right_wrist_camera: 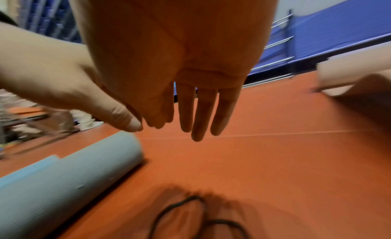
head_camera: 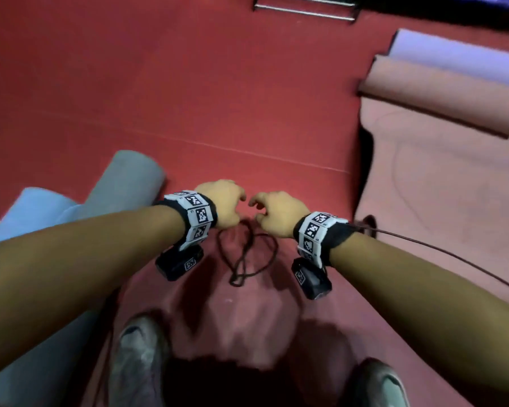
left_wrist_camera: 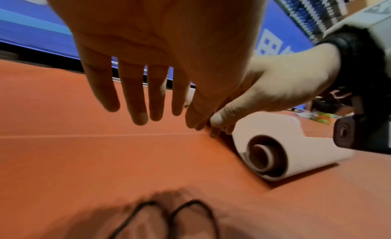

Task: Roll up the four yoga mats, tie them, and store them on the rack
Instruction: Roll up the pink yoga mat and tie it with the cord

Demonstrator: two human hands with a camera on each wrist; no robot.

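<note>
My left hand [head_camera: 227,204] and right hand [head_camera: 274,212] hover side by side, thumbs nearly touching, over a dark cord [head_camera: 247,254] lying in loops below my wrists. In the left wrist view my left hand [left_wrist_camera: 137,100] hangs with straight fingers. My right hand [right_wrist_camera: 196,108] does the same in the right wrist view, and nothing shows between its thumb and forefinger. A rolled grey mat [head_camera: 124,186] lies at left beside a light blue mat [head_camera: 33,212]. At right lies a partly rolled pink mat [head_camera: 438,83], with a lavender mat [head_camera: 459,57] behind it.
The metal rack [head_camera: 303,10] stands at the far edge of the red floor [head_camera: 188,98]. My shoes [head_camera: 138,356] frame a blurred reddish shape under the cord. Another length of cord [head_camera: 438,254] runs right across the pink mat's flat part.
</note>
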